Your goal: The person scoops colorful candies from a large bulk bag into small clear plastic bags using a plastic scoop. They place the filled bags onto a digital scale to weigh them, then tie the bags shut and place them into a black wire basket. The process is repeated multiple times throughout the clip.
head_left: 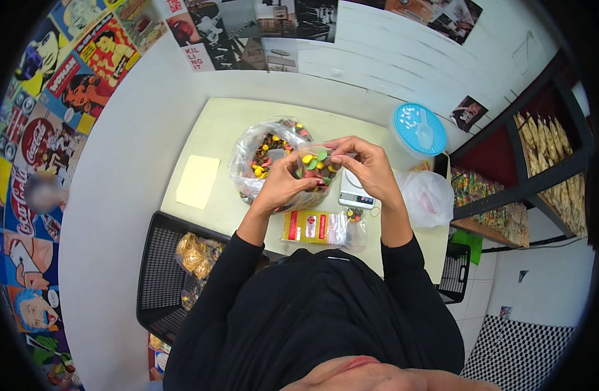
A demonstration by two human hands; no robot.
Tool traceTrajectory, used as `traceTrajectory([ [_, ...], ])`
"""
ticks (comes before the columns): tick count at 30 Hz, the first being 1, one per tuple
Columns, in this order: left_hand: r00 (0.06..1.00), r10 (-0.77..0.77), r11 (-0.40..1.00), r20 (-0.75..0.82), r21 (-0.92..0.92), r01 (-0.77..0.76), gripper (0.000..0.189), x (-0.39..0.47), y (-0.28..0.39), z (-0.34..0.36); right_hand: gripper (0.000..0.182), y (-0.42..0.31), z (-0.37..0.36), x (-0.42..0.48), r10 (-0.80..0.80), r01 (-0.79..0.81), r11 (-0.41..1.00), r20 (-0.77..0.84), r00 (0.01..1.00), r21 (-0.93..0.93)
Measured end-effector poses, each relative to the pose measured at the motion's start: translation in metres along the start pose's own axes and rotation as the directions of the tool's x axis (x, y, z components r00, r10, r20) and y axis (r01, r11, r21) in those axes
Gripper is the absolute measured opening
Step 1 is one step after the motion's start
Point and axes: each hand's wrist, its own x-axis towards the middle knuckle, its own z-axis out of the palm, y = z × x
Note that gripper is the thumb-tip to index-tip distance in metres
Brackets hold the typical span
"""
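Note:
Between my two hands is a small clear plastic bag of mixed colored candies (319, 163). My left hand (285, 181) grips its left side, thumb across the lower part. My right hand (363, 163) pinches the upper right edge of the bag. Behind and left of it stands a large open clear plastic bag (241, 168) of brown, yellow and red candies. A white digital kitchen scale (356, 198) sits by my right hand, partly hidden by it. Nearer me lie a yellow and red packet of clear bags (307, 227) and a small bag with a few candies (354, 214).
A yellow paper sheet (198, 182) lies on the table's left. A black plastic crate (157, 273) with filled bags stands at lower left. At right are a blue-lidded tub (419, 129), a white plastic bag (428, 198) and a shelf rack (514, 188) with packed goods.

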Motion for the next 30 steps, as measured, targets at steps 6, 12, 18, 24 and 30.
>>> traceTrajectory([
  [6,0.989,0.147,0.985,-0.015,-0.083,-0.148,0.062,0.008,-0.011,0.029,0.006,0.001,-0.025,-0.025,0.010,-0.020,0.999,-0.251,0.968,-0.035],
  [12,0.975,0.097,0.991,-0.200,-0.066,-0.113,0.048,-0.007,-0.017,0.003,0.009,0.094,-0.083,-0.042,0.099,-0.178,0.981,-0.582,0.807,-0.080],
  [18,0.948,-0.010,0.994,-0.319,-0.104,-0.025,0.040,-0.030,-0.026,-0.025,0.010,0.257,-0.100,-0.063,0.189,-0.287,0.958,-0.791,0.581,0.018],
  [24,0.901,0.004,0.999,-0.435,-0.032,-0.020,0.034,-0.041,-0.027,-0.041,0.028,0.309,-0.087,-0.080,0.233,-0.505,0.861,-0.830,0.507,-0.066],
  [30,0.837,-0.013,0.999,-0.548,0.018,0.027,0.032,-0.043,-0.028,-0.057,0.038,0.300,-0.094,-0.112,0.336,-0.579,0.815,-0.827,0.451,0.016],
])
